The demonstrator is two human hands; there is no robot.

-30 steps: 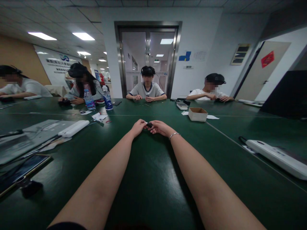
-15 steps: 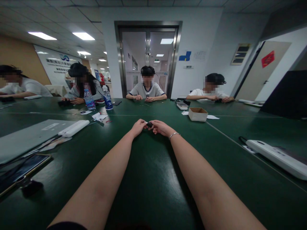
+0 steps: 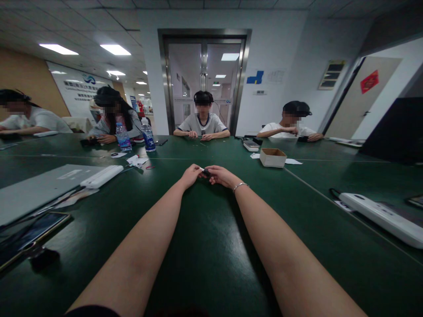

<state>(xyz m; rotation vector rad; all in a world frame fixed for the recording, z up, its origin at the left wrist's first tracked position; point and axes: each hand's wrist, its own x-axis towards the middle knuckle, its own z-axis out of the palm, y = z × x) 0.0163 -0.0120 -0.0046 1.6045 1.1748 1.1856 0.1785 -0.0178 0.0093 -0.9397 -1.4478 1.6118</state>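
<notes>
My left hand and my right hand meet over the table, fingertips close together. Between them is a small black object with a thin shiny silver part on its left side; its kind is too small to make out. Right-hand fingers are closed around the black part. My left thumb and fingers pinch at the silver end. A silver bracelet circles my right wrist. The fingers hide much of the object.
A laptop, a white power strip and a phone lie left on the green table. Two bottles stand beyond. A small box and a long white device are at right. Several people sit opposite.
My hands stay in nearly the same place; a little more of the silver part shows between them. The person at the far right has lifted one hand.
</notes>
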